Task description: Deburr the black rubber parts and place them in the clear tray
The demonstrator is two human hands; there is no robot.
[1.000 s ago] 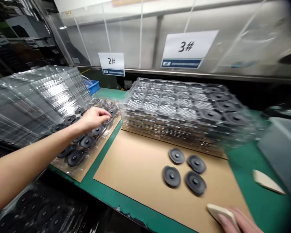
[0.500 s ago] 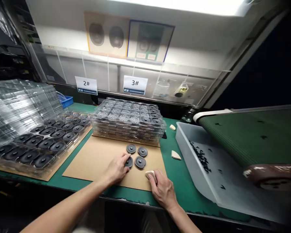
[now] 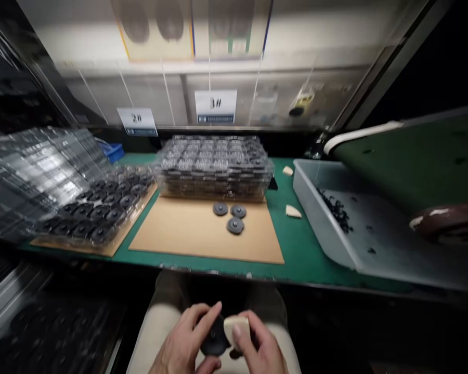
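Observation:
Low over my lap, my left hand [image 3: 181, 337] grips a black rounded disc [image 3: 215, 340] by its edges, thumb below and fingers above. Close beside it, my right hand [image 3: 263, 345] pinches a cream wedge-shaped piece [image 3: 235, 327] that meets or overlaps the disc's right edge; whether they touch, I cannot tell. A small dark bit [image 3: 235, 354] shows under the wedge, too blurred to name. On the cardboard sheet [image 3: 179, 234] lie three similar discs, the nearest one [image 3: 235, 225] with a small stud at its centre.
Stacked clear trays [image 3: 214, 176] stand at the cardboard's back. On the left, another tray [image 3: 97, 213] holds several discs, beside leaning clear trays [image 3: 42, 166]. Cream wedges [image 3: 293, 211] lie near a plastic bin [image 3: 323, 223] with small black pieces, under a green conveyor belt [image 3: 425, 166].
My left hand has lifted one disc off the cardboard and brought it down over my lap. My right hand has moved there too with the cream wedge. The view has tilted downward.

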